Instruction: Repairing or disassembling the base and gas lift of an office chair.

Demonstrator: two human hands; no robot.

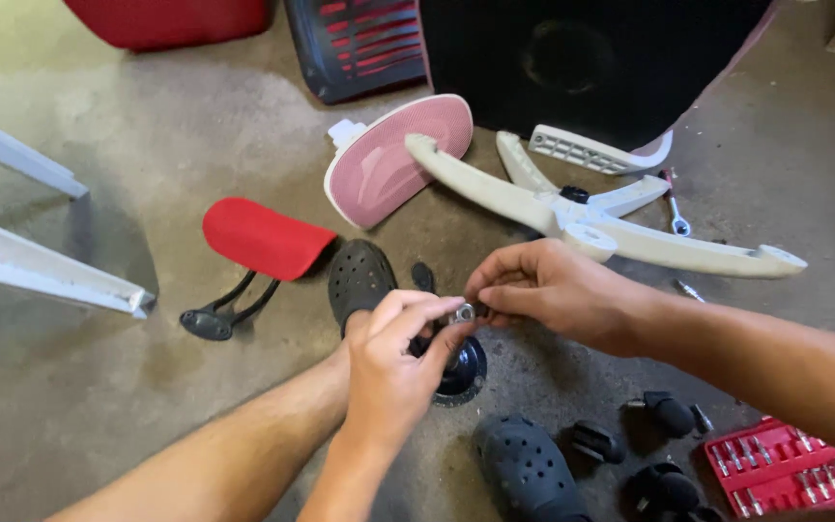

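Note:
My left hand and my right hand meet at the middle of the view, fingertips pinched together on a small silver metal fitting. Both hands touch it. Just below them a round black disc-shaped part lies on the concrete floor, partly hidden by my left hand. A white five-armed chair base lies just beyond my right hand.
A red padded armrest on a black bracket lies at left. A pink mesh pad, black clog shoes, black caster wheels, a red bit-set case, a ratchet wrench and white metal bars surround me.

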